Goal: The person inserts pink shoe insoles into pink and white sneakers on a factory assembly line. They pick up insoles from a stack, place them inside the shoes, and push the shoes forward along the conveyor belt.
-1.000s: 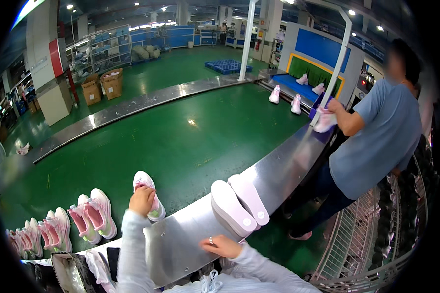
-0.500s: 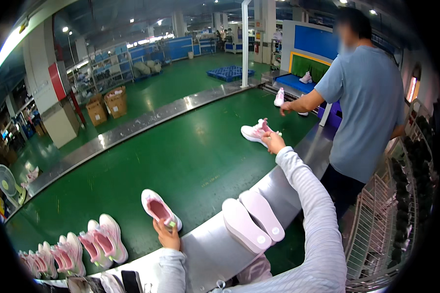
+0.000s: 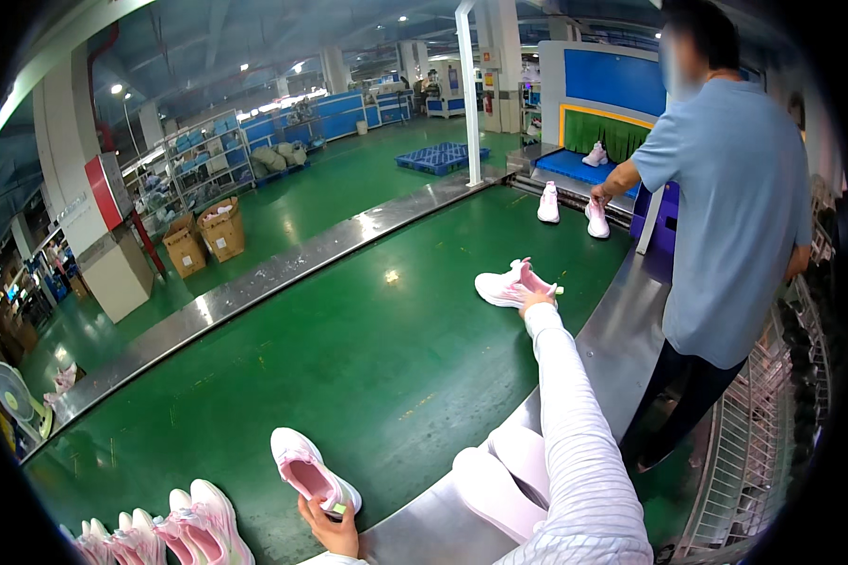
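My left hand point(image 3: 332, 529) grips the heel of a white-and-pink sneaker point(image 3: 301, 454), thumb and fingers on either side of its bright green tab. That sneaker rests upright on the green belt, its toe pointing away. Farther off to the right, my right hand point(image 3: 537, 303) is closed at the heel end of a second white-and-pink sneaker point(image 3: 501, 287), toe to the left; some fingers are hidden behind it. Below my right arm, a pair of pale pink soles point(image 3: 495, 490) lies on the metal ledge point(image 3: 415, 527), partly covered by my sleeve.
Several matching sneakers point(image 3: 212, 518) line the belt's near left edge. At right stands a co-worker point(image 3: 735, 207), one hand on a sneaker point(image 3: 596, 218) beside another sneaker point(image 3: 548, 204). Behind are a machine opening with green curtain point(image 3: 598, 132) and a wire rack point(image 3: 740, 480).
The view has shifted. My right hand and its sneaker have moved slightly right and nearer. The co-worker's hand has gone to a sneaker at the belt's end. My left hand keeps its hold.
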`<state>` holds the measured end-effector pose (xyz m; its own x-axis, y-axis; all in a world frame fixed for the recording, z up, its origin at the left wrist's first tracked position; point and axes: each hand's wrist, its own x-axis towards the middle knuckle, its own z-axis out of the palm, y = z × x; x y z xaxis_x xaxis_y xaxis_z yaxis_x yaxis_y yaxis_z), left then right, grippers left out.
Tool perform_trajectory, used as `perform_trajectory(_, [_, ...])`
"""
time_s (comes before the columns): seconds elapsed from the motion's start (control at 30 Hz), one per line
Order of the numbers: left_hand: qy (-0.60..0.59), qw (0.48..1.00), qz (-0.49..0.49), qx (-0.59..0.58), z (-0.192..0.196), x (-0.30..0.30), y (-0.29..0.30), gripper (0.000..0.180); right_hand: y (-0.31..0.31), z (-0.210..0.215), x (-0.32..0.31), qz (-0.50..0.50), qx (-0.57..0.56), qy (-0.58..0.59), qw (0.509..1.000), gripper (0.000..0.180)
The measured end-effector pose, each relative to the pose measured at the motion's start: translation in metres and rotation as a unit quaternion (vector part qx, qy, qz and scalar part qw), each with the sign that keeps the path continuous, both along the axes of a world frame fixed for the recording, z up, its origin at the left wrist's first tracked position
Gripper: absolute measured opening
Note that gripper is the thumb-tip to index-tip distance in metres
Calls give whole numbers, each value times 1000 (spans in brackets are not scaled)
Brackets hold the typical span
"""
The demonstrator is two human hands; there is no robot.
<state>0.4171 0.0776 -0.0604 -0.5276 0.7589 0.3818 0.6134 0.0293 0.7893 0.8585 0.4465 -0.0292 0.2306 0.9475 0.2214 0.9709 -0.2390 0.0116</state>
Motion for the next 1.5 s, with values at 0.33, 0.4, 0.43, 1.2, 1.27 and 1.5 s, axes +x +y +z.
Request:
perform_trajectory(0.33, [-26, 999, -20, 28, 5, -4, 8, 46, -174, 78, -221, 467, -203, 97, 855, 30])
perform_trajectory(0.4, [-31, 998, -25, 49, -1, -5, 15, 44, -215, 82, -251, 519, -246, 195, 795, 32])
perform_trajectory(0.43, [-28, 998, -28, 51, 0, -2, 19, 43, -231, 82, -261, 524, -277, 258, 763, 34])
perform_trajectory(1.2, [65, 987, -142, -41, 42, -5, 113, 28, -369, 84, -79, 136, -146, 26, 980, 80])
perform_trajectory(1.27, [139, 970, -181, -82, 41, -22, 120, 21, -373, 97, -82, 117, -89, 13, 989, 68])
perform_trajectory(1.5, [22, 972, -223, -65, 39, -38, 116, 22, -316, 129, -156, 366, -244, 471, 765, 21])
